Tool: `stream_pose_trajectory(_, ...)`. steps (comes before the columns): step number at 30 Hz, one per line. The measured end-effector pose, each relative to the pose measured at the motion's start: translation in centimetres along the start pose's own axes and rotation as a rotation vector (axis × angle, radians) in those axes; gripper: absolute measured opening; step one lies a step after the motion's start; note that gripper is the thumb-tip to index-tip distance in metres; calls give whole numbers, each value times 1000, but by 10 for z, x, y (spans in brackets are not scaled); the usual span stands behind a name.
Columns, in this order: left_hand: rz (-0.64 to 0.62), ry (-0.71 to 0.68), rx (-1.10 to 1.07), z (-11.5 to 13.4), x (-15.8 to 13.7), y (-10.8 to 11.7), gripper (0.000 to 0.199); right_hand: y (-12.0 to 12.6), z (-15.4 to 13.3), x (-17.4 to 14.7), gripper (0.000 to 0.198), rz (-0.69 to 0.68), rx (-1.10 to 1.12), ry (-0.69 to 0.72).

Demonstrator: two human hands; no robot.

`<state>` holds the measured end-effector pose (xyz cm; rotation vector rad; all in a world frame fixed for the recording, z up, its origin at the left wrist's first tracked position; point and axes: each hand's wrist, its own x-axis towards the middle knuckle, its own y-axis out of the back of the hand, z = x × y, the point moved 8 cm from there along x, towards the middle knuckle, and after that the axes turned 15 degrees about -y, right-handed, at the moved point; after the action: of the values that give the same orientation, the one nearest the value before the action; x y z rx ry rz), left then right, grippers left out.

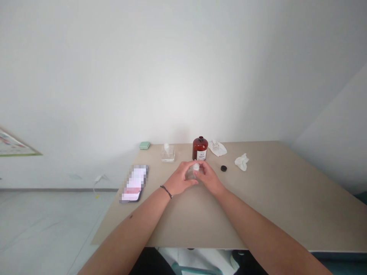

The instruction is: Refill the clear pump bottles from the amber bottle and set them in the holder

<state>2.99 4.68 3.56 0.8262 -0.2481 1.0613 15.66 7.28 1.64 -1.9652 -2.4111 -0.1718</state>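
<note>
A small clear bottle (190, 173) with a white top (196, 167) stands between my hands in the middle of the table. My left hand (183, 178) curves around its left side, thumb in front. From the right, my right hand (207, 175) closes on the same bottle, fingers near the white top; much of the bottle is hidden by the fingers. Just behind is a reddish-brown bottle (200, 144) with a white label and an uncapped neck. A black cap (223, 168) lies to the right of my right hand.
A second clear, square bottle (168, 154) with a white top stands at the back left, near a green case (144, 145). A phone (134, 184) lies on the left. Crumpled tissues (218, 148) and another tissue (242, 162) rest behind and right. A wall (177, 76) borders the table (272, 198).
</note>
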Motion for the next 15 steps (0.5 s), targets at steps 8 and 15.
stream_pose_trajectory(8, -25, -105, 124, 9, 0, 3, 74, 4, 1, -3, 28, -28, 39, -10)
stream_pose_trajectory(15, -67, -73, 92, 2, -1, 0, 73, 1, 5, -4, 41, -49, 41, -34)
